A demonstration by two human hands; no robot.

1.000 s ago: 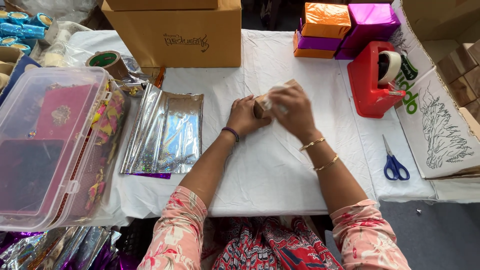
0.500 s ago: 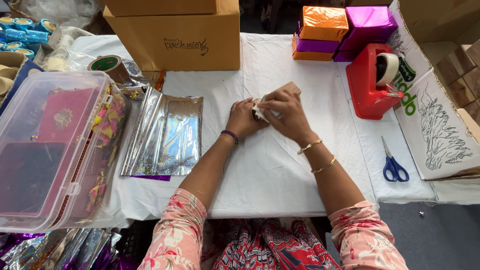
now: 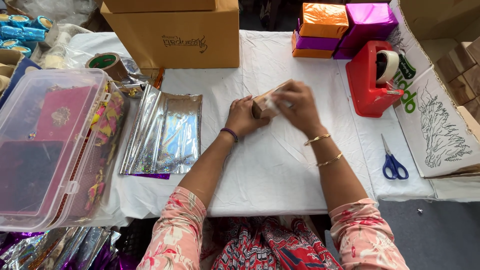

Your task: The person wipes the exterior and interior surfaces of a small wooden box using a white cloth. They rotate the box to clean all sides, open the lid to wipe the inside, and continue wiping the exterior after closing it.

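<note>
Small brown box (image 3: 263,104) is sitting between our two hands, just above the white tablecloth (image 3: 270,165) near the middle of the table. We are bracing it with our left hand (image 3: 243,117), whose fingers are curling closed against its near left end, while our right hand (image 3: 298,106) is covering its right side from above, fingers wrapping shut over it; the right hand is blurring slightly, so we cannot tell its exact finger placement. Silver holographic wrapping sheets (image 3: 162,134) are lying flat to the left, well apart from the box. A red tape dispenser (image 3: 372,80) is standing to the right, with blue-handled scissors (image 3: 392,162) lying nearer us beside it. Foil-wrapped orange and purple boxes (image 3: 340,27) are stacking at the far edge, beside a large cardboard carton (image 3: 172,37). A clear plastic storage bin (image 3: 47,145) is occupying the far left.
</note>
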